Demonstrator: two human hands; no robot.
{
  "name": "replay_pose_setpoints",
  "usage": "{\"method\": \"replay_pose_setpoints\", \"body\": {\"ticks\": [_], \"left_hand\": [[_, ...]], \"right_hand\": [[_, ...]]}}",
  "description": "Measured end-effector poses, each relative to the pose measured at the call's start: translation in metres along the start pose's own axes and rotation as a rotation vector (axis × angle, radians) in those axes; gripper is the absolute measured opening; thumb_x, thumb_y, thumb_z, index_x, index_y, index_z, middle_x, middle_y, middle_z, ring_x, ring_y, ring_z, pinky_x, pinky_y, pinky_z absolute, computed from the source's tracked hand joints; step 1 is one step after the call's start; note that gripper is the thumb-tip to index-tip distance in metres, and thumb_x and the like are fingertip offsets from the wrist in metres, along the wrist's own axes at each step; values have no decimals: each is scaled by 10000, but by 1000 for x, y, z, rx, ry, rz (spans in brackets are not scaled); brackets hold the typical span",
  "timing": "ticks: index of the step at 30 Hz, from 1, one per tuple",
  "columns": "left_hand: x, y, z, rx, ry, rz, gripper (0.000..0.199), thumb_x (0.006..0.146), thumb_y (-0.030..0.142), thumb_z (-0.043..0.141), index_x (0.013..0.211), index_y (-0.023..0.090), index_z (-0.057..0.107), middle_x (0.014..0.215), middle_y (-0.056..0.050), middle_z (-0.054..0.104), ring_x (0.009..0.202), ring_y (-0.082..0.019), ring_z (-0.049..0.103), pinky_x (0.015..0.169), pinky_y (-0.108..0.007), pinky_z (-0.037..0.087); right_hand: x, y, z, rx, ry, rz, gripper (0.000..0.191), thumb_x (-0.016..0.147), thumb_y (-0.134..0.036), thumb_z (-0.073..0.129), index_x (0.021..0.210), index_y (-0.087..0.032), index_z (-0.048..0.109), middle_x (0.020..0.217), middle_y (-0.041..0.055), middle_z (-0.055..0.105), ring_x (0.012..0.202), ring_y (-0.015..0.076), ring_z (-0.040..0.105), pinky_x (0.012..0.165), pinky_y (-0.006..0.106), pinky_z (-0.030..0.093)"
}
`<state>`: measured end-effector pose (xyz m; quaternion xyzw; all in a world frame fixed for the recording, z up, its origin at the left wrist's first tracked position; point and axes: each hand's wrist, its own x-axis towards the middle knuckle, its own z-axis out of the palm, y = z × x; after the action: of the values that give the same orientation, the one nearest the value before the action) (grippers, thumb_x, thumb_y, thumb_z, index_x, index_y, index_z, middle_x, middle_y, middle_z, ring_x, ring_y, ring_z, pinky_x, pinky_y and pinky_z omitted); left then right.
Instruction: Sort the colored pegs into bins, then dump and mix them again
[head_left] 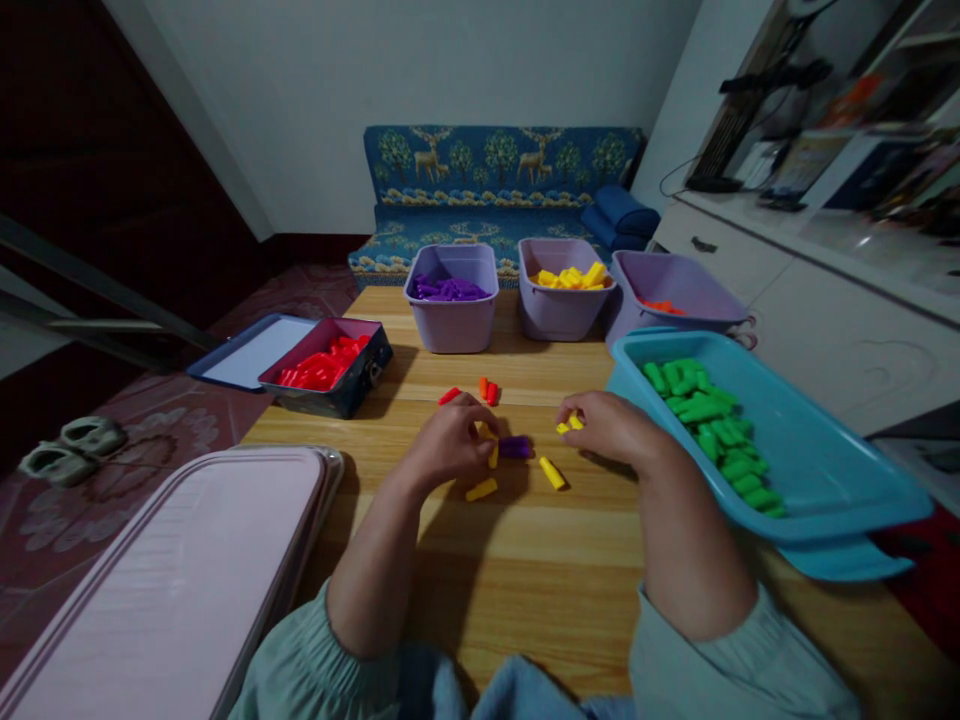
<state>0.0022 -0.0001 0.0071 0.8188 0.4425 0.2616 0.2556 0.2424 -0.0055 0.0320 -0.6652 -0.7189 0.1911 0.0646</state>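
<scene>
My left hand (pixel 454 442) is over the middle of the wooden table, thumb and fingers curled around a small yellow plastic piece (pixel 493 455). Just right of it lies a purple piece (pixel 515 447); a loose yellow piece (pixel 481 490) rests below the hand. My right hand (pixel 609 425) pinches small yellow pieces (pixel 571 424) close to the tabletop. Between the hands another yellow piece (pixel 552 473) lies on the wood. Beyond the left hand are a red piece (pixel 449 396), another red piece (pixel 493 394) and an orange piece (pixel 484 386).
At the back stand lilac bins with purple (pixel 454 325), yellow (pixel 562 313) and orange pieces (pixel 660 307). An open tin (pixel 352 385) of red pieces is left; a blue tub (pixel 847 490) of green pieces is right. Pink lids (pixel 187 560) lie front left.
</scene>
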Motion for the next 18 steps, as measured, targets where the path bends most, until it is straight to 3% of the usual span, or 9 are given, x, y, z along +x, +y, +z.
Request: {"method": "replay_pose_setpoints", "body": {"ticks": [2, 5, 7, 10, 13, 18], "left_hand": [[-2, 7, -1, 57, -96, -20, 178, 676, 117, 623, 798, 195, 726, 939, -72, 613, 732, -158, 590, 688, -280, 488], [-4, 15, 7, 207, -138, -69, 148, 706, 137, 613, 789, 207, 713, 930, -78, 619, 727, -180, 598, 677, -299, 479], [-5, 18, 15, 297, -158, -104, 122, 716, 196, 658, 826, 211, 708, 937, -86, 624, 754, -211, 611, 679, -318, 475], [-4, 17, 23, 349, -157, -165, 233, 701, 247, 723, 931, 210, 708, 1007, -105, 628, 828, -251, 630, 705, -334, 480], [-1, 16, 26, 297, -133, -223, 283, 723, 202, 709, 1005, 200, 710, 1054, -111, 631, 877, -246, 639, 756, -326, 488], [2, 8, 29, 166, -18, -245, 250, 754, 153, 646, 994, 146, 711, 1009, -119, 659, 903, -231, 646, 809, -313, 496]], "right_hand": [[-4, 0, 2, 125, -98, 76, 220, 665, -114, 664, 868, -198, 661, 658, 24, 682, 533, 171, 639, 491, 237, 411], [-8, -8, 12, 286, -251, 188, 269, 611, -36, 657, 825, -186, 590, 464, -17, 593, 418, 184, 603, 396, 216, 393], [-10, -17, 20, 329, -341, 207, 249, 602, -31, 675, 763, -184, 562, 393, -30, 550, 379, 178, 578, 368, 208, 397], [-11, -30, 28, 357, -437, 187, 216, 616, -70, 716, 702, -179, 551, 391, -32, 555, 354, 147, 554, 357, 200, 415], [-10, -40, 31, 286, -431, 155, 181, 647, -92, 719, 724, -166, 572, 428, -27, 575, 385, 149, 582, 385, 201, 432], [-2, -50, 38, 167, -284, 20, 156, 693, -82, 629, 837, -144, 621, 531, 16, 647, 497, 156, 654, 460, 178, 434]]}}
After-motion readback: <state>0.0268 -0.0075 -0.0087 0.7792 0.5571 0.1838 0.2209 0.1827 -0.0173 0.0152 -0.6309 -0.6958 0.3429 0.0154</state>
